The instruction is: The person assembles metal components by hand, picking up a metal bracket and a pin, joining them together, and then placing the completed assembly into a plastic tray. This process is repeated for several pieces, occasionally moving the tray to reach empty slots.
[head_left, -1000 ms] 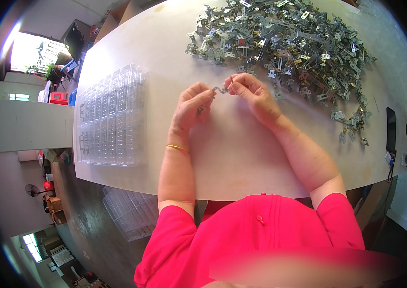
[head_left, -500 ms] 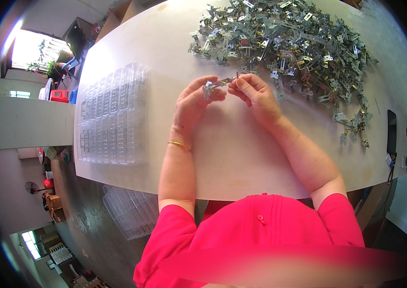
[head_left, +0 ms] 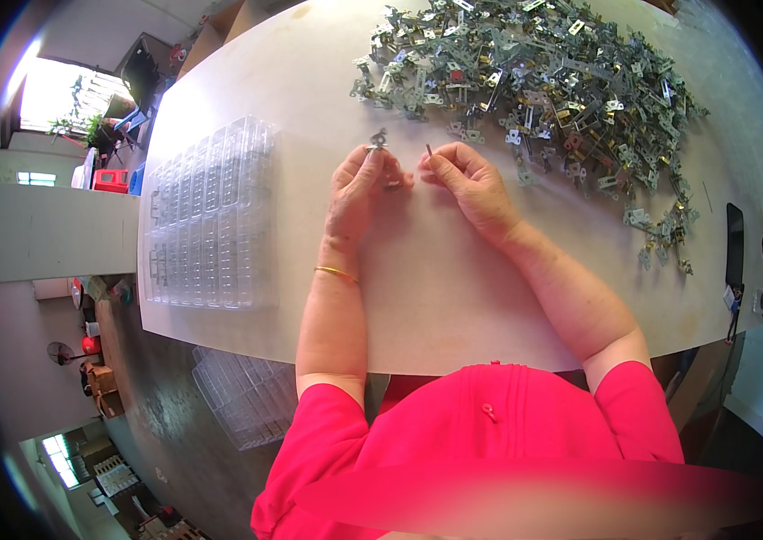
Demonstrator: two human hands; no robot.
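Observation:
My left hand (head_left: 359,189) pinches a small metal part (head_left: 377,140) at its fingertips, lifted a little above the white table (head_left: 453,297). My right hand (head_left: 471,184) holds a thin metal pin (head_left: 428,150) between thumb and forefinger, a short gap to the right of the part. A gold bangle (head_left: 336,272) circles my left wrist. A large heap of similar small metal parts (head_left: 534,72) lies just beyond both hands, spreading to the right.
A clear plastic compartment tray (head_left: 206,216) lies on the table's left side. More clear trays (head_left: 242,396) are stacked below the table edge at the left. A dark phone (head_left: 734,245) rests at the table's right edge.
My hands have drawn apart: the left hand has moved up and left with the metal part, and the right hand now shows the pin separate from it.

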